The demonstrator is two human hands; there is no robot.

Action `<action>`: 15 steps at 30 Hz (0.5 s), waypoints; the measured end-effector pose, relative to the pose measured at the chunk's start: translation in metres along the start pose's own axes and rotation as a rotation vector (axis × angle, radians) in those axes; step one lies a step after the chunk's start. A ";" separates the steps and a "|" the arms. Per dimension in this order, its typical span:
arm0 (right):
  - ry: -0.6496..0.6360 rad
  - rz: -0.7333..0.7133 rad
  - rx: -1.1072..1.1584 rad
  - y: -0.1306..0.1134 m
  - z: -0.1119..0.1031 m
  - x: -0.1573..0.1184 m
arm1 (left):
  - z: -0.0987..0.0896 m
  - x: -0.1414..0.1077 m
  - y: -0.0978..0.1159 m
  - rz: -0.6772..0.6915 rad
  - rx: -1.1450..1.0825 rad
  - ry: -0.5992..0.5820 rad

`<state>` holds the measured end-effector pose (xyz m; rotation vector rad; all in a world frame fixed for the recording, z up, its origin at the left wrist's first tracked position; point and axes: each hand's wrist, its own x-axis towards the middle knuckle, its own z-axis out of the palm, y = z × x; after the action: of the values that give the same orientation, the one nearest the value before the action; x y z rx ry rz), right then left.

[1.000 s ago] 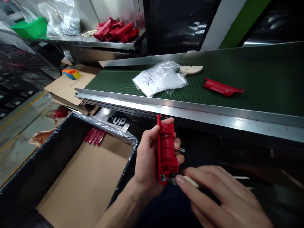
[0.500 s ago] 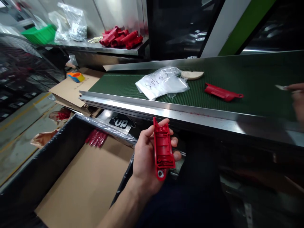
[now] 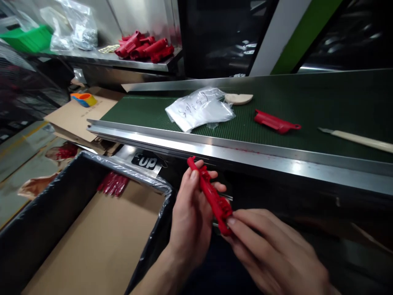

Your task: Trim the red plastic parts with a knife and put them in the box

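Note:
A red plastic shell is held between both hands, turned on its side and slanting down to the right. My left hand grips its upper part, thumb on the near side and fingers behind. At the lower end, my right hand pinches it with thumb and fingers. Beyond them on the green ribbed conveyor belt lie another red shell and a knife with a pale handle. The inside of the held shell is mostly hidden.
A plastic bag and a pale half-disc lie on the belt, behind its metal rail. A black-lined box stands at lower left, with red pieces inside. More red shells are piled on a shelf; tape lies on cardboard.
My right hand has come in from the right and taken hold of the shell's lower end. The shell has turned onto its side. The knife now lies on the belt, out of the hand.

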<state>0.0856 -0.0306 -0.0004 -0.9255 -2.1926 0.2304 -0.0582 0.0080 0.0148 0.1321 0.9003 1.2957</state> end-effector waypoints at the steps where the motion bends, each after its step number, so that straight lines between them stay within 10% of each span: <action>1: 0.036 0.033 0.016 0.001 0.000 0.000 | -0.004 0.000 -0.001 0.025 0.044 0.000; 15: 0.301 0.943 0.397 0.037 -0.001 -0.030 | -0.044 -0.008 0.010 0.355 0.760 -0.093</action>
<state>0.1207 -0.0245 -0.0321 -1.5641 -1.2351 0.8640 -0.0941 -0.0126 -0.0054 0.9739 1.2900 1.1915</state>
